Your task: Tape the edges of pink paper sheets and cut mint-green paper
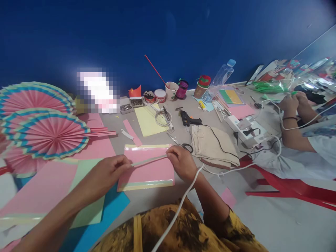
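Two hands, one narrow strip, one pink sheet

Item: narrow strip (149, 161), pale, drawn out at a slight slant above the pink sheet (149, 175). Left hand (118, 168): fingers closed in a pinch on its left end. Right hand (181, 161): thumb and fingers pinched together on its right end.

Pink sheet: flat on the grey surface (119, 141), in front of the wearer; yellow and glossy pale bands along its far and near edges.

Beyond it: scissors (187, 147), handles beside the folded cream cloth (214, 141); black glue gun (189, 119), its cord running over the cloth; pale yellow sheet (147, 127).

To the left: pleated pink paper fans (55, 134), rimmed in blue and pale yellow.

Along the wall: paper cup (171, 92) with one red stick; clear bottle (223, 75), blue-capped, tilted.

Far right: another person's hands (292, 102), close together beyond the white power strip (244, 131).
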The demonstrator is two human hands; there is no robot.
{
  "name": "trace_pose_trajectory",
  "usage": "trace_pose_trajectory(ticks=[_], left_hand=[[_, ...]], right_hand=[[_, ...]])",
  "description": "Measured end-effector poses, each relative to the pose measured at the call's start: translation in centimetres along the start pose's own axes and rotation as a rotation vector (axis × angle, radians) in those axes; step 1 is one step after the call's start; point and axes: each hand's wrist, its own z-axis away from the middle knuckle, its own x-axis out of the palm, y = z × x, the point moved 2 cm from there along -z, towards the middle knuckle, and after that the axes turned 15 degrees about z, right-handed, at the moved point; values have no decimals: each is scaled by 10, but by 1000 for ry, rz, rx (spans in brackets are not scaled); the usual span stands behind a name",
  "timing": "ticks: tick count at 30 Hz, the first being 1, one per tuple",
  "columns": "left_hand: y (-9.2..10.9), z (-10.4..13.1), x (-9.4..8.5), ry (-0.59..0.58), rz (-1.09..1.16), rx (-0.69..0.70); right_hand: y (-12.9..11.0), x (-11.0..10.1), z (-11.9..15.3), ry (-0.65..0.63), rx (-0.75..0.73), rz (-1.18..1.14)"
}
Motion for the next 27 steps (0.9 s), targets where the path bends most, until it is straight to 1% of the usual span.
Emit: trace_pose_trajectory(ticks=[2,4,8,10,15,18,20,27], left_hand=[[1,-9,-10,19,82,-24],[-1,-17,-16,60,110,-57],[-5,-29,-17,212,41,-92],[-7,-33,-15,242,15,-98],[-15,-41,-12,226,6,-105],[-22,-44,-12,229,3,-132],[-25,-45,-12,211,15,-161],[-23,-45,-13,153,61,-232]], right_hand=[[-1,1,0,-5,46,-43],[-2,3,-3,-7,97,-70],[-3,7,-10,9,173,-61],[-3,8,-13,26,180,-5],[-1,10,-14,57,116,149],[1,11,-13,70,102,179],[2,11,-13,76,95,186],[2,12,-19,62,154,226]])
